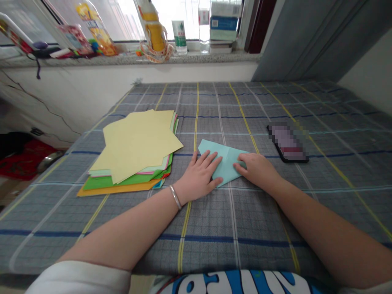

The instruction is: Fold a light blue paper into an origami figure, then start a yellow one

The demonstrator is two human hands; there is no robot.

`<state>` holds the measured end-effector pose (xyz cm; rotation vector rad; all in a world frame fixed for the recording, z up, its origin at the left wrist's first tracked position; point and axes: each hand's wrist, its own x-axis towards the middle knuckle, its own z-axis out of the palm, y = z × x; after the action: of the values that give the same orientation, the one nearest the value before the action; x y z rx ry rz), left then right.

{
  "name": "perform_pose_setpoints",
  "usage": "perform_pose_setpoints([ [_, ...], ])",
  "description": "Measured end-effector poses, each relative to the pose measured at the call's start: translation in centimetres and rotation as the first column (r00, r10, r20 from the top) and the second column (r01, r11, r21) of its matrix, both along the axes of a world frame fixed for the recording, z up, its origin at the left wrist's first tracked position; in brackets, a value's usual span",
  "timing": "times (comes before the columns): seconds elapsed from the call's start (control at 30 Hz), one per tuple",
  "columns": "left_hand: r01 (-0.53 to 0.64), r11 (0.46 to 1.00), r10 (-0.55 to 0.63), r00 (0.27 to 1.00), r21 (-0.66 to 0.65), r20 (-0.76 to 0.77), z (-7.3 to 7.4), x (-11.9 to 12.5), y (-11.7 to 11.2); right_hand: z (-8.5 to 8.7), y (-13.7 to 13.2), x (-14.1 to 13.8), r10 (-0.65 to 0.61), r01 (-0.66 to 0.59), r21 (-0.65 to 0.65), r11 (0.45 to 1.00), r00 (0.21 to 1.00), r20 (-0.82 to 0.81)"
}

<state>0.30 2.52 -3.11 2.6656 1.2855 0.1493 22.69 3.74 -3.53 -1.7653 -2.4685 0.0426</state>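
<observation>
Plaid cloth [211,220] spreads before us; on it, between 1 paper stack [137,143] and 1 phone [288,141], our left hand [199,174], spread wide, presses the blue paper [228,161] while our right hand [257,168] pinches its right end.

No wording can be read with certainty. The white-and-green tube [179,36] bears large green lettering, too blurred to make out. Right of the tube, the blue box [226,24] shows a small pale square resembling a QR code. Left of the tube, print on the orange pack [98,30] is illegible. Well nearer than the tube, the shirt [239,282] carries big white characters on blue, partly cut off.
</observation>
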Motion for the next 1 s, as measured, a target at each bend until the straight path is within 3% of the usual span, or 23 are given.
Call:
perform_pose_setpoints([
  [0.5,0.105,0.984,-0.101,0.994,0.147,-0.035,-0.6,0.4,-0.5,0.2,-0.2,-0.3,-0.043,0.043,0.006,0.999,0.998,0.034],
  [1.0,0.114,0.973,-0.109,0.993,0.199,-0.036,-1.0,1.6,-0.5,0.2,0.0,-0.8,-0.086,0.086,0.006,0.996,0.995,0.051],
])
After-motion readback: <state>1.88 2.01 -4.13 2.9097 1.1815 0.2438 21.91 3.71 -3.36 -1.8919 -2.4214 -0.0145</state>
